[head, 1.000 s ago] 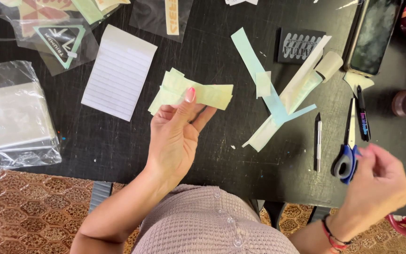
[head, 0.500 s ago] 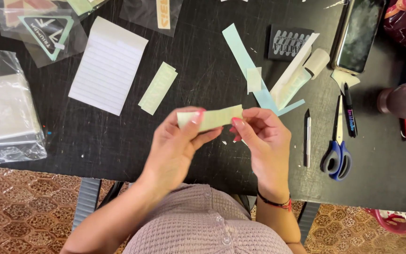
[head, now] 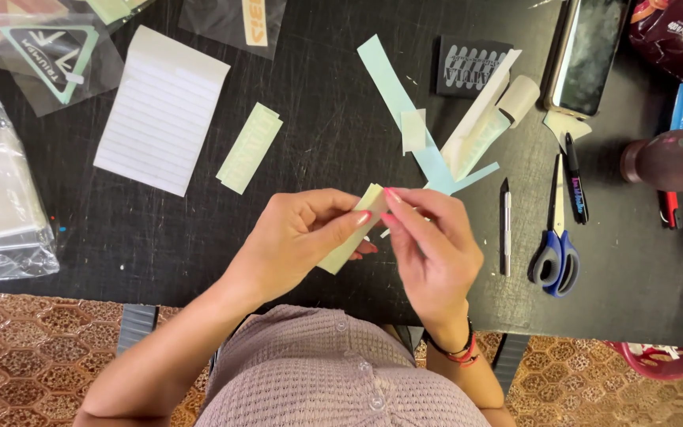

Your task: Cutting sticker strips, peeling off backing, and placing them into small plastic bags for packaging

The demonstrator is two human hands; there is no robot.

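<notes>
At the near edge of the black table (head: 160, 237), both hands now meet on one pale green paper strip (head: 351, 237). Half a second ago that strip lay nearly level between them; now it is tilted, its upper end at about one o'clock and its lower end at seven. The left hand (head: 298, 241) pinches it along the middle with thumb and forefinger closed on it, while the right hand (head: 432, 245) has its fingertips (head: 393, 207) closed on the upper corner, as though picking at a layer there. That reads as a shift from merely holding the strip to working its edge.

A second earlier the right hand was out by the blue-handled scissors (head: 553, 253) at three o'clock; it has since come in, and the scissors lie untouched beside a slim pen (head: 505, 225). A second pale green strip (head: 248, 148) rests at eleven o'clock, well apart from the hands, next to the lined notepad (head: 160, 111). Long light blue and white offcuts (head: 405, 103) sprawl at one o'clock.
</notes>
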